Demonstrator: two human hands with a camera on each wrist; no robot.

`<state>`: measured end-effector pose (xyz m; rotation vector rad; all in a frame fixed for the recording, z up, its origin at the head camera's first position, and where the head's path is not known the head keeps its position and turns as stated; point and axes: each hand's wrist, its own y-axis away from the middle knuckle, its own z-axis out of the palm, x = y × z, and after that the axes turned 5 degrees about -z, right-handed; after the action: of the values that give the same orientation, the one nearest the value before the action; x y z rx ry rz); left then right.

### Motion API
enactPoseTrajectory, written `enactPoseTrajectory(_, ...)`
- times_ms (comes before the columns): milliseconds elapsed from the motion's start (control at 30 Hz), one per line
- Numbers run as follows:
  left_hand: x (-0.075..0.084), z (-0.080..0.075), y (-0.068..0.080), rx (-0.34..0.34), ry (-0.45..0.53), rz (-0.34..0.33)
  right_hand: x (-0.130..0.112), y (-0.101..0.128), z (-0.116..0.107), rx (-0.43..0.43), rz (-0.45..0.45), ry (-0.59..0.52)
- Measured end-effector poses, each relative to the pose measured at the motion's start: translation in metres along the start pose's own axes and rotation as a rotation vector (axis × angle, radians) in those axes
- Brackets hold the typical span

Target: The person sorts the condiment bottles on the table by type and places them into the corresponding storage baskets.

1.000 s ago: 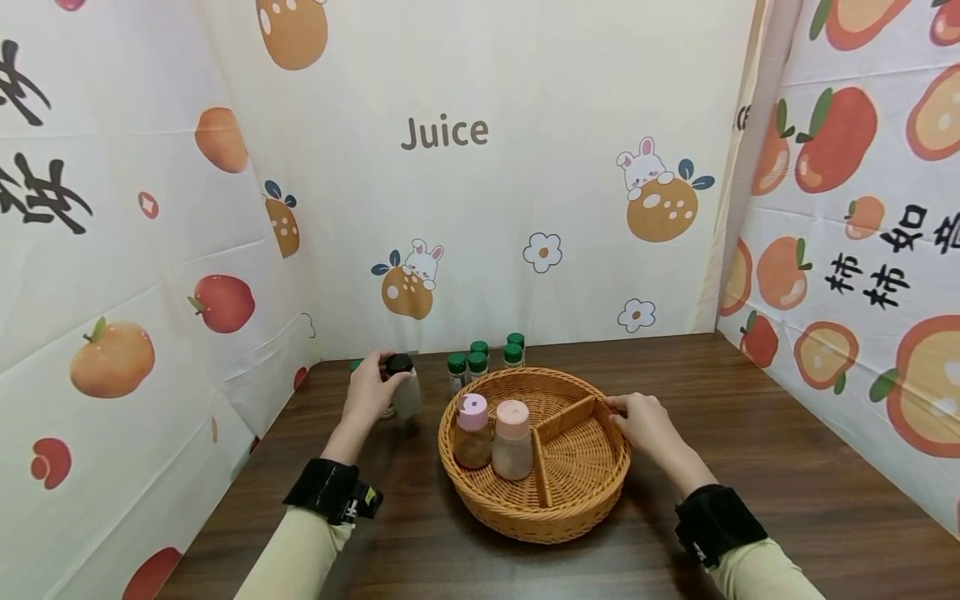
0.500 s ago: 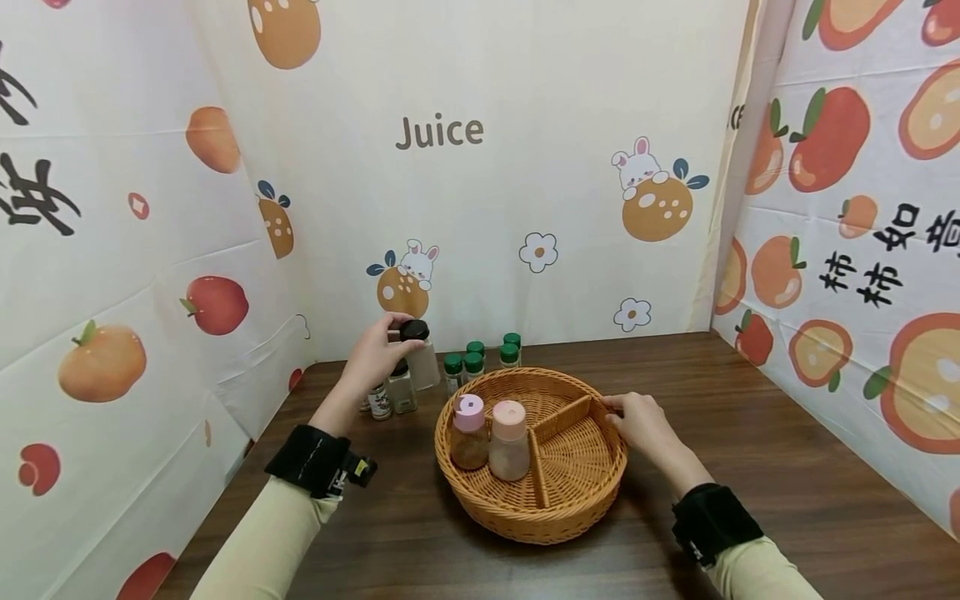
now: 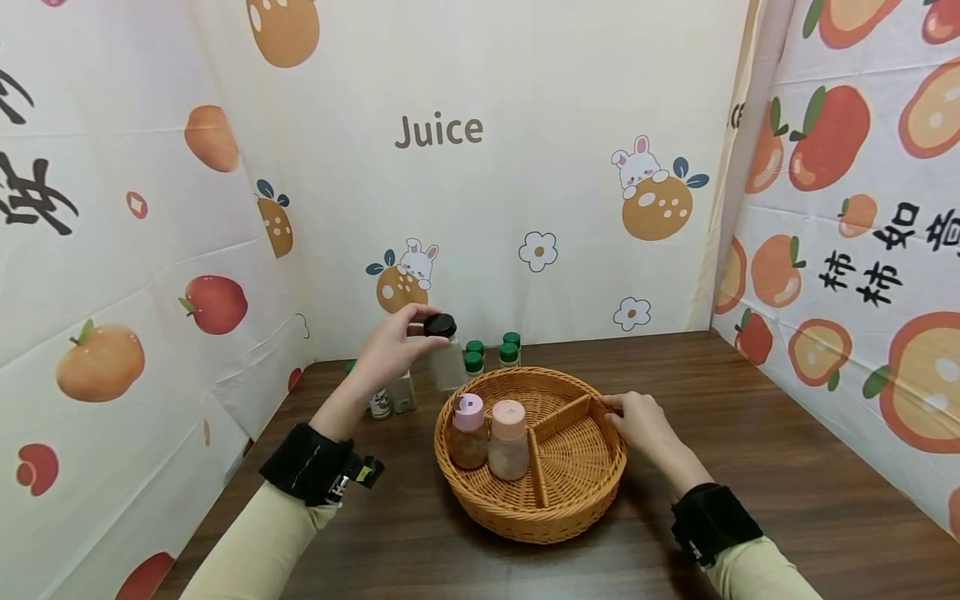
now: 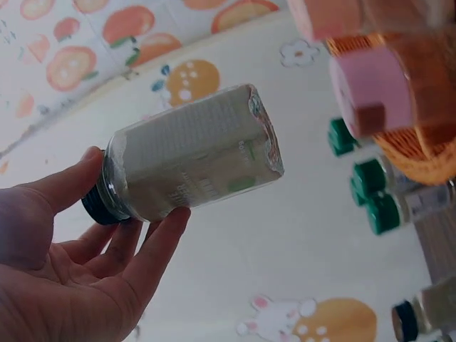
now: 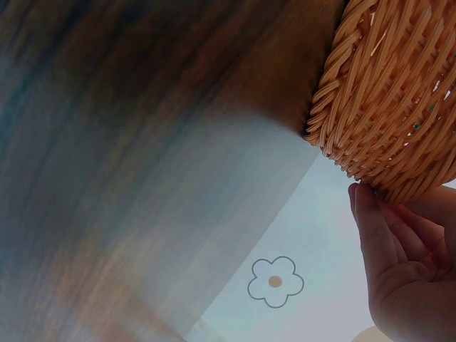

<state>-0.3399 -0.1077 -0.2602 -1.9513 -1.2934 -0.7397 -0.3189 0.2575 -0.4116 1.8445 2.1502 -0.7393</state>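
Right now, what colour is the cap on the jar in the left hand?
Black, on the clear glass jar; the head view shows it best.

A dark brown wooden table (image 3: 750, 433) is carrying everything in the scene. A round wicker basket (image 3: 570, 508) with dividers is sitting on it near the middle. Just beyond the basket's far left rim, green-capped jars (image 3: 510, 350) are standing in a cluster. Further left, two small shaker bottles (image 3: 393, 398) are standing side by side near the table's far left corner.

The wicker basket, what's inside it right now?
Two pink-capped bottles stand in the wicker basket's left compartment. The other two compartments show only weave; the floor behind the bottles is hidden.
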Motion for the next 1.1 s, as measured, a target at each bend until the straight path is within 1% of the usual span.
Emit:
enactPoseTrajectory(67,0.007,0.003,0.004,-0.021,0.007,0.029,0.000,0.000,0.000,0.003,-0.001,0.000)
enactPoseTrajectory(267,0.023,0.017,0.016,-0.094,-0.011,0.155,0.001,0.000,0.000,-0.002,0.002,-0.009)
enactPoseTrajectory(467,0.037,0.037,0.030,-0.190,-0.001,0.201,0.001,0.001,-0.001,0.003,0.001,-0.014)
enactPoseTrajectory(667,0.045,0.062,0.041,-0.253,0.014,0.227,0.001,0.002,-0.001,0.011,-0.010,-0.015)
enactPoseTrajectory(733,0.045,0.072,0.043,-0.283,0.030,0.229,0.001,0.002,-0.001,0.007,-0.011,-0.019)
enactPoseTrajectory(867,0.043,0.090,0.046,-0.314,0.063,0.239,0.001,0.001,0.000,0.005,-0.016,-0.014)
enactPoseTrajectory(1000,0.040,0.109,0.046,-0.339,0.064,0.229,0.001,0.001,-0.001,0.011,-0.007,-0.006)
enactPoseTrajectory(1100,0.038,0.122,0.046,-0.352,0.054,0.202,0.001,0.000,-0.001,0.011,0.003,-0.010)
